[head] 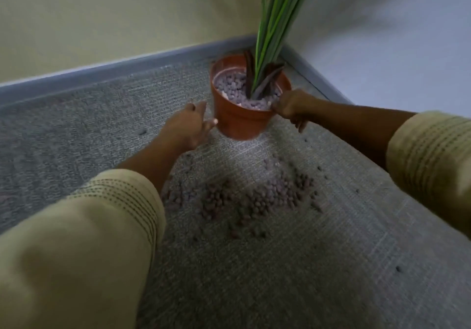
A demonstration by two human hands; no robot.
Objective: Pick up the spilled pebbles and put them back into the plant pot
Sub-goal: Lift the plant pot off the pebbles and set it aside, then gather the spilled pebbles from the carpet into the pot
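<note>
An orange plant pot [239, 122] stands tilted on the grey carpet in the corner, partly filled with pale purple pebbles around a green long-leaved plant [275, 25]. My right hand [290, 108] grips the pot's near right rim. My left hand [191, 124] is at the pot's left side with fingers apart, its fingertips touching or almost touching the wall. A heap of spilled pebbles [254, 196] lies on the carpet in front of the pot, between my forearms.
The grey carpet [305, 277] ends at a blue-grey skirting [107, 68] under cream walls that meet behind the pot. A few stray pebbles [398, 268] lie scattered to the right and left of the heap.
</note>
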